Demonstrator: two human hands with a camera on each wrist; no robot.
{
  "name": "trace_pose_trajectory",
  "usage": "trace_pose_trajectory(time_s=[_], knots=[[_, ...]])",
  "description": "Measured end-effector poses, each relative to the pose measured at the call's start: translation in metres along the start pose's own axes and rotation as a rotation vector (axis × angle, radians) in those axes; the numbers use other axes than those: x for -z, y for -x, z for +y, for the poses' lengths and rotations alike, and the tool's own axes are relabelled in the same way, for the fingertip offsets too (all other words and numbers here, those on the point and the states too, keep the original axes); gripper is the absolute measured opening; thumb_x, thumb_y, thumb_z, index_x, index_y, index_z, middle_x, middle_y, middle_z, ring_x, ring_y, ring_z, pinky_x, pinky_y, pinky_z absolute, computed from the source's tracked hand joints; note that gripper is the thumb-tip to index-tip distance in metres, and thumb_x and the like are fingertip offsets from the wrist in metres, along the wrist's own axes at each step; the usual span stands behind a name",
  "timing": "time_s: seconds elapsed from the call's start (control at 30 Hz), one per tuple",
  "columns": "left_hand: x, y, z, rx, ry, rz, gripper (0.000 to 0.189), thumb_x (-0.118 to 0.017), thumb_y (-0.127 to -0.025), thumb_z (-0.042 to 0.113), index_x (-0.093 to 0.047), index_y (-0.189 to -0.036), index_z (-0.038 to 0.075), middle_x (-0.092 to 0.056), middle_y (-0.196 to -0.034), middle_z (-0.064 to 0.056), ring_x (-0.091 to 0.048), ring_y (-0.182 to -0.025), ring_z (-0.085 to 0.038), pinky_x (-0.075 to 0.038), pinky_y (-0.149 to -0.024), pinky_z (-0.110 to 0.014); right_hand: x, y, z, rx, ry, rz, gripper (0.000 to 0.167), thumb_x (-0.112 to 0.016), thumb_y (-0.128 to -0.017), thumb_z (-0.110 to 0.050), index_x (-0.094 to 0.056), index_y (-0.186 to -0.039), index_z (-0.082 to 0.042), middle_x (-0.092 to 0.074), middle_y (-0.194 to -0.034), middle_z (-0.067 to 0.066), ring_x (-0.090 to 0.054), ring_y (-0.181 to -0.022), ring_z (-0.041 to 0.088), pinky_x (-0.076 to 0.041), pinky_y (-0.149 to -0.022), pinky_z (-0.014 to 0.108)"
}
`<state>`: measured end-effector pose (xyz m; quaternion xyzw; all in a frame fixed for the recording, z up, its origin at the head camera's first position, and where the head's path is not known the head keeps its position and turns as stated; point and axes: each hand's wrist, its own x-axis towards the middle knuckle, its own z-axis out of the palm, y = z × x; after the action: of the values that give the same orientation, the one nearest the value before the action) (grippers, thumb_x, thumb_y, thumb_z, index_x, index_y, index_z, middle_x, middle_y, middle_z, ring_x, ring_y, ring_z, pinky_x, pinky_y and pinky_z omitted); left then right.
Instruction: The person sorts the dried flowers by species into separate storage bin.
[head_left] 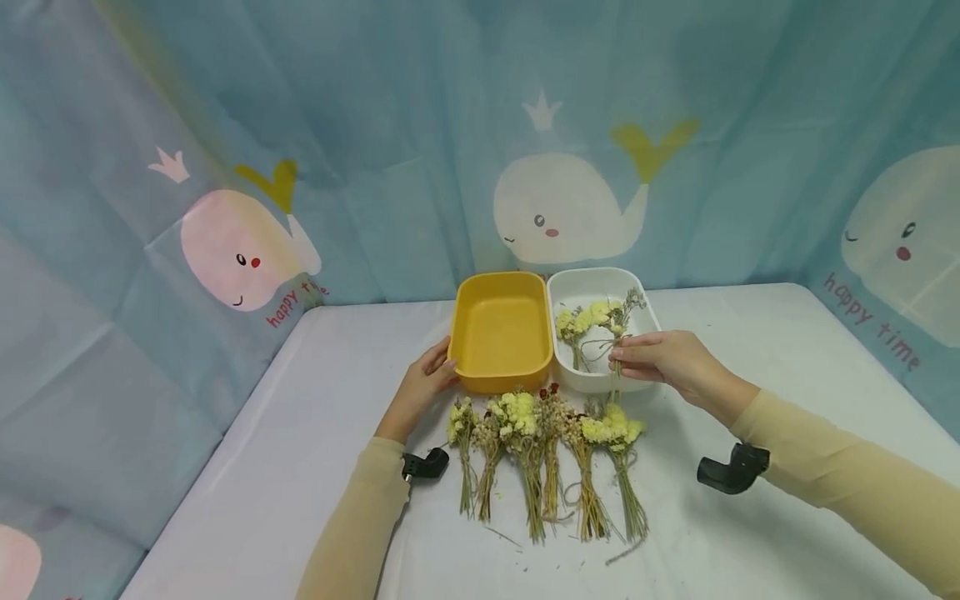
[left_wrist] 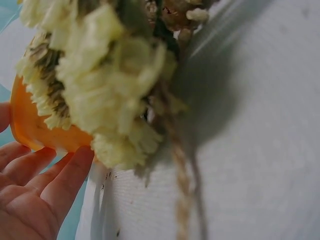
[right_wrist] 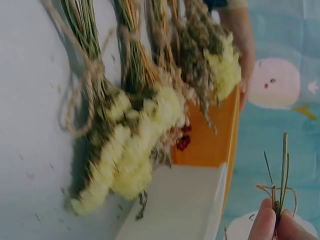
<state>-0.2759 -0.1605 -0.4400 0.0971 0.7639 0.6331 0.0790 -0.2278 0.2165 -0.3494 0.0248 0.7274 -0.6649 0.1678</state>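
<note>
We see the right hand (head_left: 671, 362) clamped on the stems of a held bundle (head_left: 621, 317), thumb and fingertips pinching it just below the flowers. The bundle tilts over the white tray (head_left: 600, 383), its stem ends hanging across the tray's front wall; another yellow bundle (head_left: 573, 325) lies inside, close by. We see the left hand (head_left: 420, 385) with its fingers apart and fairly straight, the tips touching the outer wall of the yellow tray (head_left: 501, 325) at its left side. The two trays stand side by side on the surface (head_left: 300, 442), and a row of dried bundles (head_left: 521, 412) lies just in front of them, heads towards the trays.

We judge the step in hand to be moving a single bundle at the white tray while the left hand steadies the yellow one. Whether the bundle is going in or coming out, we cannot tell from this moment.

For the next move we would want a light pinch, so that the dry stems do not snap, and enough lift to bring the stem ends over the rim without the thin twine (head_left: 592, 342) snagging the neighbour.
</note>
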Motion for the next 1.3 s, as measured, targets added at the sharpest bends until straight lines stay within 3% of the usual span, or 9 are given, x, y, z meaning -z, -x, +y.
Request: trace_pose_trajectory(time_s=[0.4,1.1,1.3], knots=[[-0.003,-0.001,0.004,-0.001,0.01,-0.016,0.06,-0.051,-0.105,0.022,-0.025,-0.159,0.015,-0.031,-0.163,-0.01,-0.042,-0.144,-0.03,-0.048,-0.113,-0.043,0.003,-0.027,-0.008,-0.041,-0.092,-0.02,0.058,-0.061,-0.098,-0.005,-0.035,-0.146,0.015,-0.075,-0.082,-0.008,-0.073,-0.079,0.002,-0.061,-0.082,0.017],[-0.001,0.003,0.0,0.002,0.015,-0.01,0.061,-0.051,-0.105,0.023,-0.024,-0.16,0.017,-0.03,-0.164,-0.009,-0.04,-0.145,-0.03,-0.048,-0.113,-0.044,0.0,-0.066,-0.002,-0.081,-0.104,0.042,0.053,-0.062,-0.097,-0.003,-0.041,-0.143,0.013,-0.074,-0.075,-0.006,-0.073,-0.073,0.005,-0.062,-0.078,0.018],[0.0,0.003,-0.002,0.002,0.019,-0.008,0.06,-0.052,-0.105,0.024,-0.026,-0.159,0.018,-0.031,-0.163,-0.008,-0.04,-0.145,-0.03,-0.047,-0.114,-0.046,-0.002,-0.078,0.004,-0.051,-0.064,0.078,0.054,-0.063,-0.096,-0.003,-0.042,-0.142,0.015,-0.073,-0.075,-0.008,-0.072,-0.07,0.003,-0.062,-0.076,0.018]])
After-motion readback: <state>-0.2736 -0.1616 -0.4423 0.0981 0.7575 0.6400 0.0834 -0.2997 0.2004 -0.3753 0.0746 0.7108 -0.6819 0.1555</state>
